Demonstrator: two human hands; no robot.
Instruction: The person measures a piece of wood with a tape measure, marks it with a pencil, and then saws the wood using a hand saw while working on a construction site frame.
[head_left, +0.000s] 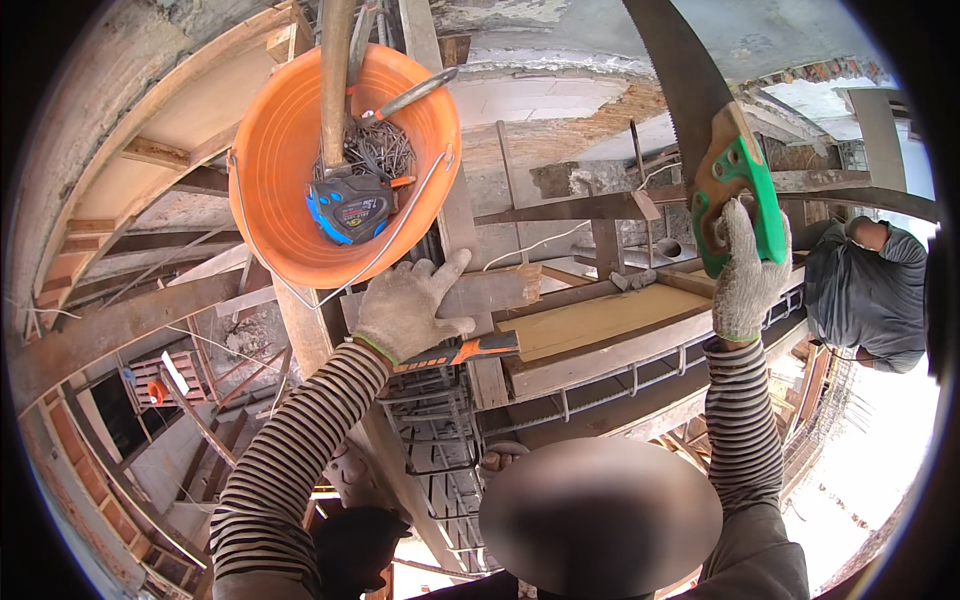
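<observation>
right hand grips green-handled saw; left hand spread beside orange bucket holding nails, tape measure.

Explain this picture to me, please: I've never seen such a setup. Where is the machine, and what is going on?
There is no machine: each "grip" is a person's gloved hand. The single picture comes from a wide fisheye camera on that person's head, looking down, so straight edges bend near the rim.

The right grip holds a saw by its green handle, blade upward. The left grip holds nothing I can see; its fingers spread over a wooden board, close to an orange bucket. Inside the bucket are nails, a black-and-blue tape measure and a wooden-handled tool. An orange-and-black tool lies near the left grip. At the far right is another person in dark clothing.
</observation>
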